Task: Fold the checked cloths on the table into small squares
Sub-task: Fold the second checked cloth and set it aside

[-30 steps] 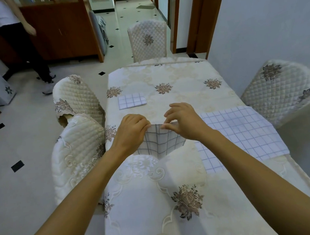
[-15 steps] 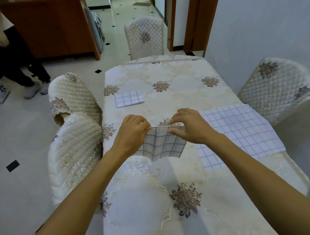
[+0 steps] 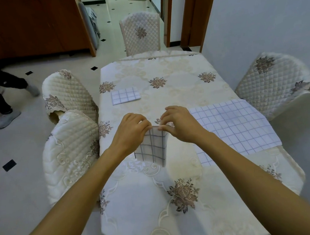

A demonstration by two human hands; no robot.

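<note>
Left hand (image 3: 131,132), right hand (image 3: 182,124) pinching hanging checked cloth (image 3: 152,148); top edge hidden behind them, seemingly doubled

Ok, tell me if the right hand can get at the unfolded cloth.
Probably, once free: the right hand pinches the held cloth, yet the unfolded cloth lies flat beside it, nothing on top.

Left hand (image 3: 130,131) and right hand (image 3: 179,124) pinching hanging checked cloth (image 3: 152,148), above table (image 3: 156,69)
</note>
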